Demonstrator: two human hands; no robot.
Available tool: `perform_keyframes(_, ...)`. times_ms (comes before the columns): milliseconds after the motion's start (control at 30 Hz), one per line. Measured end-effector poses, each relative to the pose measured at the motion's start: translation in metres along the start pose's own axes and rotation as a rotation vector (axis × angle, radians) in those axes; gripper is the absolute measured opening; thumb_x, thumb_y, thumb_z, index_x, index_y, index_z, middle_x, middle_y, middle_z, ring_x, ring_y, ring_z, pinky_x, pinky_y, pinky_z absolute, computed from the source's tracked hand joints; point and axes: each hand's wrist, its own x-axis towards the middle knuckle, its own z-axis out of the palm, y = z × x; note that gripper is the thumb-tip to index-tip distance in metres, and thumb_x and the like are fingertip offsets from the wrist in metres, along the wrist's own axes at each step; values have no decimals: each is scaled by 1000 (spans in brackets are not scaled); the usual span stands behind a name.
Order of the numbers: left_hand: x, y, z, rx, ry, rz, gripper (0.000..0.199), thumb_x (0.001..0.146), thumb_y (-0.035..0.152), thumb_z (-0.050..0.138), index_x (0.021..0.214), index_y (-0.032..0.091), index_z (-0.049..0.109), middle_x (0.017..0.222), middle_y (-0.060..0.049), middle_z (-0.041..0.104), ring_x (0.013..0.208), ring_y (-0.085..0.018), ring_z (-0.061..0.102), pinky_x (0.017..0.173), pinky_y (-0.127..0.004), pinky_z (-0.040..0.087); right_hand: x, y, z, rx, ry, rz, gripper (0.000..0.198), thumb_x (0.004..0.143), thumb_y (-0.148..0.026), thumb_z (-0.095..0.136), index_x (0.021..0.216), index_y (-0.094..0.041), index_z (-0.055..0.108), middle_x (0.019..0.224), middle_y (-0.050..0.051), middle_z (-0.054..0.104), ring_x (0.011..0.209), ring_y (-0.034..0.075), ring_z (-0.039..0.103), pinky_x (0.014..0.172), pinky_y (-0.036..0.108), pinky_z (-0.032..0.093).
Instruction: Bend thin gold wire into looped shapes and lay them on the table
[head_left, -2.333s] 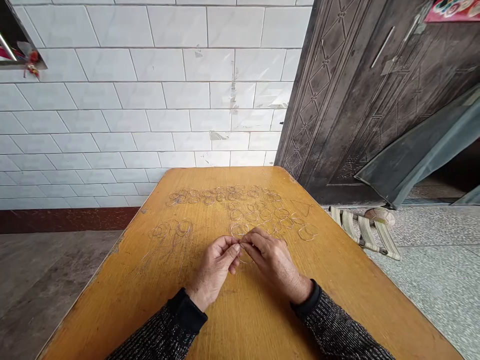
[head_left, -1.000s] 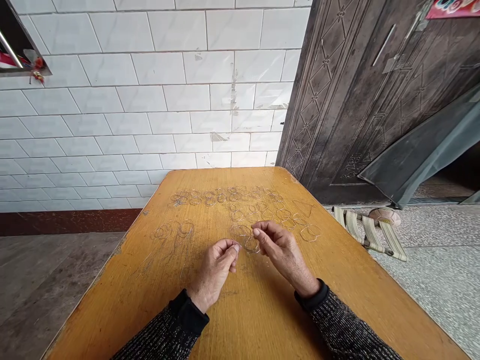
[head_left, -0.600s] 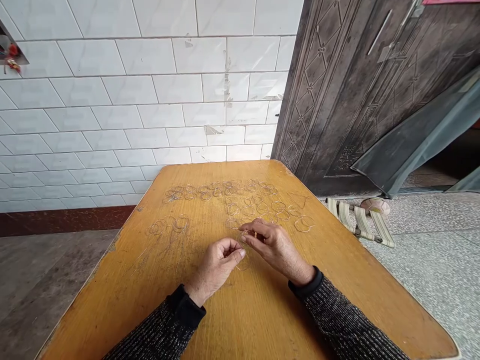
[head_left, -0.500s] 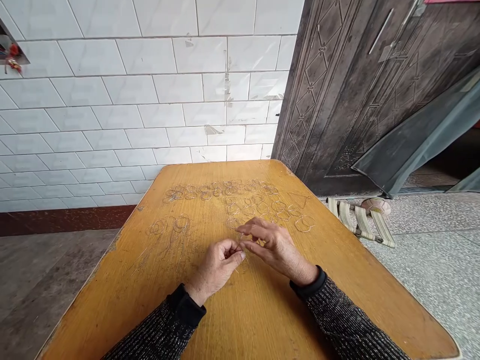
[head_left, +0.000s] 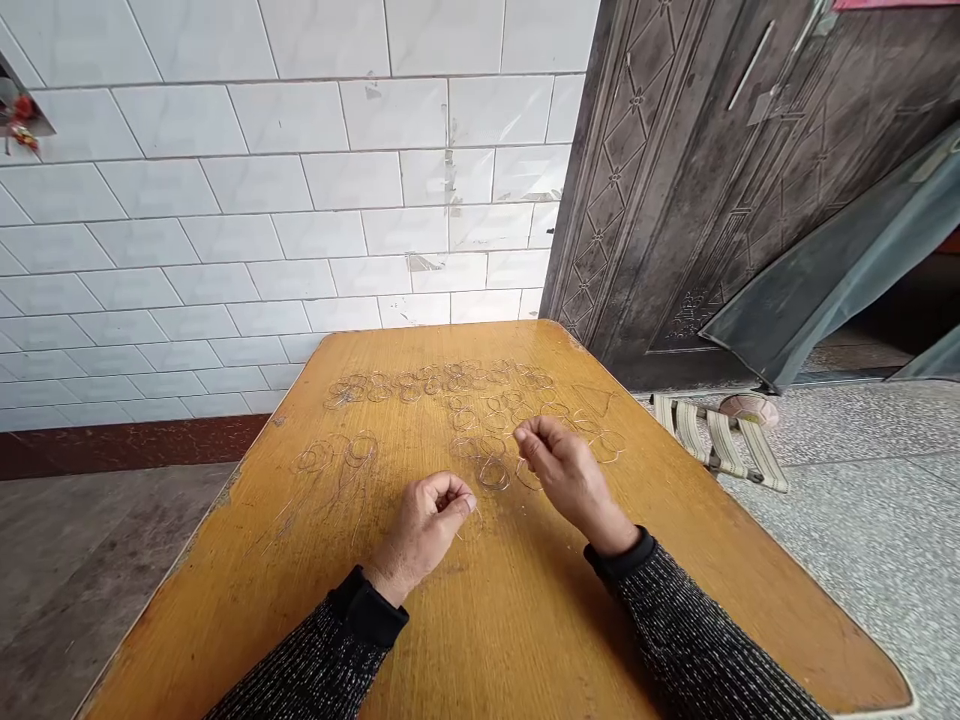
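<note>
My left hand (head_left: 421, 528) is closed in a pinch low over the table, and a thin wire loop (head_left: 481, 522) shows faintly below its fingertips. Up and to the right, my right hand (head_left: 571, 482) is also pinched, thumb against forefinger; whatever lies between those fingertips is too fine to make out. Just beyond the hands lie thin wires bent into flower-like rings, one of them a coiled wire ring (head_left: 494, 474) between the two hands. Loose wire with long tails (head_left: 358, 455) rests to the left.
More bent wire rings (head_left: 411, 386) form a row across the far part of the wooden table (head_left: 480, 640). A white tiled wall (head_left: 300, 180) stands behind it. To the right are a dark carved door (head_left: 660, 200) and a striped webbing stool (head_left: 720, 440) on the floor.
My hands have come apart. The right hand has moved away to the right and its spread fingers have closed into a pinch; the left has shifted slightly left, still pinching.
</note>
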Motion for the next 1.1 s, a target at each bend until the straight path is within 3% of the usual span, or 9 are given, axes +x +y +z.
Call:
perform_keyframes(167, 2, -2, -2, -106, 63, -65, 18, 71, 31, 52, 62, 16, 51, 57, 3, 42, 54, -10, 37, 50, -21, 29, 5, 4, 2, 313, 8, 150, 28, 80, -42, 49, 66, -18, 47, 54, -5, 42, 41, 6, 33, 39, 19, 28)
perform_keyframes(367, 3, 3, -4, -200, 123, -111, 17, 68, 31, 54, 61, 17, 50, 57, 3, 43, 54, -10, 37, 51, -21, 30, 5, -5, -11, 402, -265, 157, 27, 76, -42, 57, 73, -15, 57, 56, -4, 46, 43, 6, 37, 39, 18, 30)
perform_keyframes(467, 2, 6, -4, -239, 121, -119, 17, 67, 31, 55, 59, 17, 49, 56, 4, 41, 52, -9, 35, 51, -21, 30, 4, -7, -14, 554, -321, 174, 24, 77, -39, 57, 72, -16, 56, 63, -2, 51, 46, 6, 42, 42, 18, 34)
perform_keyframes(667, 3, 1, -2, -339, 104, -170, 18, 66, 32, 57, 60, 17, 49, 53, 5, 41, 49, -8, 36, 51, -22, 31, 7, -4, -7, 877, -171, 246, 19, 73, -34, 64, 72, -17, 56, 69, -2, 53, 49, 4, 49, 44, 14, 42)
perform_keyframes(867, 4, -6, 1, -428, 69, -214, 20, 65, 32, 59, 60, 16, 48, 53, 5, 41, 48, -8, 36, 51, -22, 30, 6, -1, 2, 950, -17, 248, 19, 67, -28, 71, 74, -19, 56, 75, -3, 55, 61, 6, 59, 50, 12, 47)
perform_keyframes(967, 4, -6, 0, -458, 37, -233, 20, 65, 32, 59, 60, 16, 48, 53, 5, 41, 48, -7, 36, 50, -21, 29, 4, -4, 2, 973, -23, 251, 20, 65, -26, 72, 75, -21, 56, 76, -3, 55, 61, 7, 59, 51, 14, 49)
perform_keyframes(1100, 2, -5, -3, -471, -52, -230, 19, 66, 31, 58, 59, 16, 49, 52, 5, 41, 49, -8, 35, 51, -22, 29, 3, -5, -5, 992, -145, 232, 21, 67, -31, 69, 83, -21, 62, 72, -3, 52, 52, 5, 52, 49, 16, 47)
